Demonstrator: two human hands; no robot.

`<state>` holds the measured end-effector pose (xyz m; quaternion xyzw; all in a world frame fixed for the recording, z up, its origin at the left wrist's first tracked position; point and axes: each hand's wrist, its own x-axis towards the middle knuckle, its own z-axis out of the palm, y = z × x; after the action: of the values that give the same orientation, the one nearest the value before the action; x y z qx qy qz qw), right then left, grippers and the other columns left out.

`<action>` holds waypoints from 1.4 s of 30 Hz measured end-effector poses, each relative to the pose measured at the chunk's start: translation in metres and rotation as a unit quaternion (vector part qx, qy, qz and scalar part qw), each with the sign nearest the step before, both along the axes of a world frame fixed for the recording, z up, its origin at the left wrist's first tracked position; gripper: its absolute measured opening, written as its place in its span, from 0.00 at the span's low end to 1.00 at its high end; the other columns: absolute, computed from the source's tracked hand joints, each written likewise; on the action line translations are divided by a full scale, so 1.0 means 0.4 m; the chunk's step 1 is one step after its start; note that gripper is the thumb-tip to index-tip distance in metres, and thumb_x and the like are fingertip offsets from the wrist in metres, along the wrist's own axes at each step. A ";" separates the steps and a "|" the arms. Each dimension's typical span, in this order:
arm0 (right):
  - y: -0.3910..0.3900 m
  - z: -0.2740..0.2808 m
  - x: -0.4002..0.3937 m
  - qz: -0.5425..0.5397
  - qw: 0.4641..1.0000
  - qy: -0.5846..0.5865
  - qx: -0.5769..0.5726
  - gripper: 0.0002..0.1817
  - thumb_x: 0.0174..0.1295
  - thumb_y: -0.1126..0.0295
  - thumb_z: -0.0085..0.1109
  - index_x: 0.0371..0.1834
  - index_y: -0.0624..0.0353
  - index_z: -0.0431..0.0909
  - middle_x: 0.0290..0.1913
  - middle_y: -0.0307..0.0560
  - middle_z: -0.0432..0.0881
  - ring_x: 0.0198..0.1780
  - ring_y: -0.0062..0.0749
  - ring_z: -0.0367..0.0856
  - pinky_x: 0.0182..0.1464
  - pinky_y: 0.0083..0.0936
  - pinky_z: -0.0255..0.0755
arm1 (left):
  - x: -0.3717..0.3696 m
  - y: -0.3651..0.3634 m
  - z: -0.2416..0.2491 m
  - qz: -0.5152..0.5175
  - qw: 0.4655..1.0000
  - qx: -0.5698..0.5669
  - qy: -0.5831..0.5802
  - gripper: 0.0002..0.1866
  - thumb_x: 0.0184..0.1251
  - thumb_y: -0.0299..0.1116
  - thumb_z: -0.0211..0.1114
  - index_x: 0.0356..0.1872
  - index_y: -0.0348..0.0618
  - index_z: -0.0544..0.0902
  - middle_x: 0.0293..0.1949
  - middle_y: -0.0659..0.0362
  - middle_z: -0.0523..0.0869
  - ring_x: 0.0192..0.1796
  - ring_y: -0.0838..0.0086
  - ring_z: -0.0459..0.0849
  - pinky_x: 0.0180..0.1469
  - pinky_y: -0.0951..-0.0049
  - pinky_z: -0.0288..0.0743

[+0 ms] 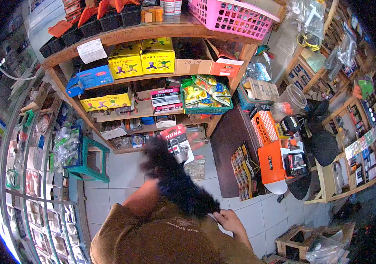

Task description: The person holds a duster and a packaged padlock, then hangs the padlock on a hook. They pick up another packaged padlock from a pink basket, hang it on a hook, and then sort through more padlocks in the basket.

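Observation:
A packaged padlock [177,143] on a red and white card lies across my left hand [198,145], whose fingers stretch out past the card's right edge. A black fluffy feather duster [181,187] runs diagonally in front of my body and covers part of my left forearm and the card's lower left edge. My right hand [228,218] is closed around the duster's lower right end. Just below the card is a flat greyish piece [195,168] that I cannot make out.
Ahead stands a wooden shelf [166,28] with yellow boxes [158,55], a pink basket [234,20] and a tray of colourful packets [206,94]. A green stool [95,159] is at left. At right, a brown table [225,154] bears an orange box [271,163]. Wooden crates [291,242] sit lower right.

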<state>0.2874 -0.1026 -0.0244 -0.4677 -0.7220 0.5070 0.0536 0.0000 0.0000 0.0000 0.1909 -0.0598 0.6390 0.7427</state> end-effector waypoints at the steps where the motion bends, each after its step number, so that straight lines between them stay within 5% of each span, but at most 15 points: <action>1: -0.003 -0.017 0.006 -0.083 0.995 0.027 -0.050 0.24 0.62 0.52 0.50 0.23 0.65 0.76 0.15 0.49 0.75 0.18 0.33 0.71 0.24 0.30 0.66 | 0.013 -0.021 0.046 0.044 0.998 -0.020 0.030 0.40 0.54 0.68 0.49 0.62 0.53 0.62 0.62 0.52 0.65 0.61 0.56 0.67 0.61 0.42 0.56; 2: -0.005 -0.021 0.011 -0.165 0.980 0.053 -0.100 0.24 0.61 0.53 0.51 0.21 0.66 0.75 0.13 0.50 0.72 0.17 0.30 0.70 0.23 0.29 0.64 | 0.025 -0.039 0.128 0.183 0.963 -0.163 0.110 0.34 0.62 0.63 0.43 0.61 0.49 0.64 0.59 0.51 0.70 0.60 0.58 0.69 0.59 0.53 0.63; 3: 0.002 -0.004 0.008 -0.164 0.980 0.050 -0.097 0.24 0.61 0.53 0.51 0.21 0.66 0.75 0.13 0.50 0.72 0.17 0.30 0.70 0.23 0.29 0.64 | -0.013 -0.001 -0.009 0.013 0.998 0.022 -0.063 0.34 0.64 0.62 0.38 0.61 0.47 0.64 0.56 0.51 0.73 0.58 0.61 0.72 0.60 0.59 0.64; 7: 0.006 0.029 0.020 0.007 0.999 -0.036 -0.007 0.24 0.62 0.54 0.50 0.18 0.65 0.73 0.13 0.49 0.71 0.17 0.28 0.68 0.23 0.28 0.64 | 0.007 -0.021 0.072 0.037 0.996 -0.081 -0.009 0.30 0.61 0.62 0.44 0.57 0.52 0.68 0.60 0.51 0.69 0.56 0.44 0.70 0.56 0.36 0.60; 12: -0.002 -0.012 0.040 -0.148 0.986 0.010 -0.077 0.24 0.61 0.53 0.51 0.18 0.64 0.73 0.13 0.50 0.71 0.16 0.32 0.68 0.23 0.29 0.64 | 0.013 -0.029 0.074 0.020 0.993 -0.091 -0.079 0.32 0.62 0.63 0.42 0.61 0.55 0.65 0.60 0.51 0.68 0.60 0.58 0.69 0.60 0.50 0.61; 15: 0.000 0.050 0.042 0.002 1.000 -0.016 -0.003 0.24 0.62 0.53 0.50 0.18 0.65 0.73 0.13 0.48 0.72 0.16 0.29 0.68 0.23 0.28 0.64 | 0.021 -0.015 0.063 -0.012 1.000 -0.018 -0.009 0.36 0.60 0.66 0.40 0.61 0.50 0.65 0.59 0.50 0.70 0.60 0.59 0.68 0.61 0.52 0.61; 19: -0.019 0.021 0.055 -0.180 0.974 0.065 -0.119 0.24 0.62 0.54 0.50 0.18 0.64 0.72 0.12 0.45 0.71 0.16 0.27 0.66 0.22 0.29 0.62 | 0.037 -0.047 0.073 0.098 0.976 -0.191 0.042 0.38 0.56 0.68 0.44 0.61 0.53 0.65 0.62 0.48 0.65 0.62 0.47 0.64 0.59 0.38 0.55; 20: -0.019 0.016 0.066 -0.163 0.973 0.058 -0.150 0.24 0.62 0.53 0.50 0.17 0.63 0.72 0.12 0.43 0.71 0.16 0.26 0.66 0.21 0.28 0.62 | 0.016 -0.034 -0.011 -0.063 0.977 -0.076 -0.189 0.38 0.56 0.69 0.44 0.61 0.53 0.65 0.62 0.49 0.65 0.61 0.47 0.64 0.59 0.38 0.56; 24: -0.012 0.083 0.067 0.037 0.998 -0.047 0.009 0.25 0.63 0.52 0.49 0.15 0.62 0.70 0.13 0.38 0.70 0.17 0.22 0.66 0.20 0.26 0.61 | 0.051 -0.055 0.084 0.013 0.999 -0.032 0.016 0.35 0.59 0.67 0.43 0.58 0.53 0.68 0.56 0.53 0.73 0.55 0.63 0.75 0.58 0.53 0.66; 29: -0.026 0.026 0.068 -0.143 0.983 0.024 -0.114 0.23 0.61 0.55 0.52 0.16 0.63 0.71 0.12 0.38 0.69 0.17 0.22 0.67 0.20 0.26 0.61 | 0.025 -0.069 0.088 0.033 0.993 -0.108 -0.025 0.33 0.60 0.65 0.41 0.58 0.53 0.68 0.56 0.53 0.73 0.56 0.62 0.73 0.57 0.53 0.66; 35: 0.006 0.055 -0.021 -0.150 0.984 0.061 -0.073 0.22 0.62 0.59 0.52 0.15 0.63 0.70 0.11 0.39 0.66 0.16 0.21 0.59 0.18 0.26 0.57 | -0.025 -0.031 0.172 0.100 0.989 -0.110 0.026 0.32 0.62 0.62 0.42 0.59 0.52 0.67 0.61 0.51 0.68 0.60 0.59 0.69 0.59 0.47 0.61; 36: 0.021 0.062 -0.036 -0.117 0.990 0.029 -0.077 0.22 0.62 0.58 0.52 0.15 0.63 0.70 0.11 0.37 0.67 0.16 0.20 0.60 0.18 0.26 0.56 | -0.059 0.009 0.080 -0.017 0.987 -0.022 -0.161 0.31 0.64 0.61 0.41 0.60 0.53 0.66 0.63 0.51 0.64 0.62 0.60 0.67 0.61 0.47 0.59; 37: 0.031 0.077 -0.066 -0.087 0.993 0.000 -0.082 0.22 0.62 0.58 0.52 0.14 0.62 0.70 0.12 0.35 0.67 0.16 0.19 0.61 0.18 0.25 0.56 | -0.062 0.013 0.129 0.083 0.984 -0.158 -0.025 0.31 0.63 0.61 0.42 0.61 0.53 0.65 0.64 0.50 0.62 0.62 0.56 0.65 0.61 0.44 0.57; 40: 0.063 0.103 -0.125 -0.087 0.994 -0.008 -0.061 0.23 0.63 0.58 0.51 0.14 0.63 0.69 0.12 0.38 0.67 0.17 0.20 0.60 0.20 0.26 0.57 | -0.129 0.083 0.068 -0.026 0.996 -0.064 -0.053 0.31 0.62 0.60 0.45 0.61 0.54 0.65 0.64 0.49 0.61 0.61 0.42 0.62 0.59 0.35 0.54; 42: 0.079 0.065 -0.165 -0.203 0.971 0.053 -0.117 0.24 0.63 0.57 0.51 0.15 0.65 0.69 0.11 0.44 0.66 0.17 0.24 0.59 0.20 0.28 0.58 | -0.181 0.098 0.026 -0.002 0.995 -0.082 -0.064 0.35 0.59 0.64 0.46 0.60 0.51 0.66 0.60 0.50 0.68 0.60 0.52 0.68 0.60 0.43 0.59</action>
<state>0.2216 -0.0710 0.0017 -0.5798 -0.5436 0.5908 0.1386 -0.0725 0.0393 0.0104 0.0885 -0.0551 0.6508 0.7521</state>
